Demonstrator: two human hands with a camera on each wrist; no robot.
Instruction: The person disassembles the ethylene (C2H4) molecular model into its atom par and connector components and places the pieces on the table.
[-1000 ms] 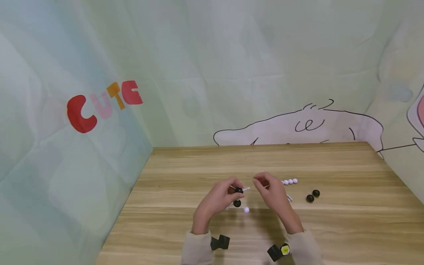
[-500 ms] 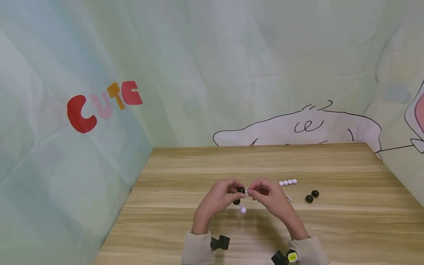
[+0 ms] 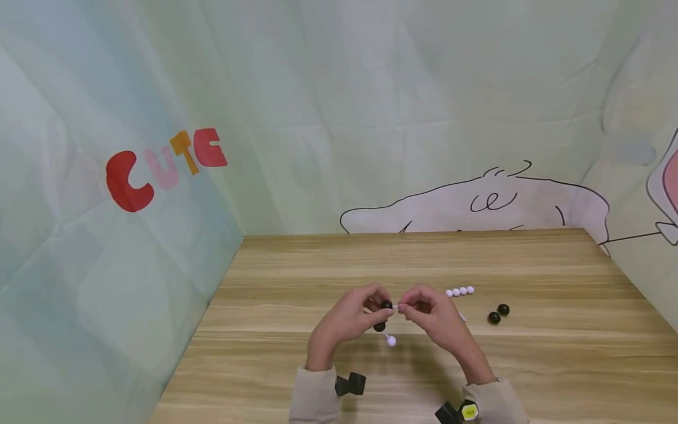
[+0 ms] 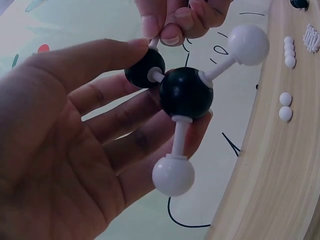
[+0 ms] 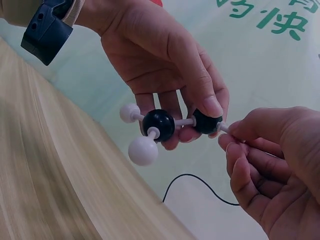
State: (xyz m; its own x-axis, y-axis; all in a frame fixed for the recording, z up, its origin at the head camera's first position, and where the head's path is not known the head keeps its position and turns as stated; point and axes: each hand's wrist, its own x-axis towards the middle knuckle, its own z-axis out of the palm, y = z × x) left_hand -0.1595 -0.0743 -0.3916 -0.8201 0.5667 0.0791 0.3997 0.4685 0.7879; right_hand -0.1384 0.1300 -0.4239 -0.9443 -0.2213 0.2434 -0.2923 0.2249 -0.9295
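Holding ball model (image 5: 159, 125) above table (image 3: 318, 265): left hand (image 3: 344, 315) pinching outer black ball (image 5: 205, 126), right hand (image 3: 434, 312) pinching white stick (image 5: 223, 127) at it. Joined: two black, two white balls. Unused on table: loose white balls (image 3: 459, 291), loose black balls (image 3: 494, 318), spare sticks (image 4: 311, 38).

A ball-and-stick molecular model (image 5: 185, 122) is held up by the left hand (image 5: 165, 55), which reaches in above it; the thumb presses one black ball (image 5: 202, 123), fingers behind. From that ball a white connector peg (image 5: 223, 128) sticks out, pinched by the right hand (image 5: 280, 170) to the right of the model. The model's other black ball (image 5: 159, 126) carries two pegged white balls (image 5: 143, 151). Below and left of the model lies a wood-grain tabletop (image 5: 50, 165); behind the model hangs a pale green backdrop (image 5: 95, 85), its green Chinese characters (image 5: 285, 22) above and right of the model, a curved black line (image 5: 187, 174) below; above and left, a black wrist-mounted device (image 5: 47, 32)
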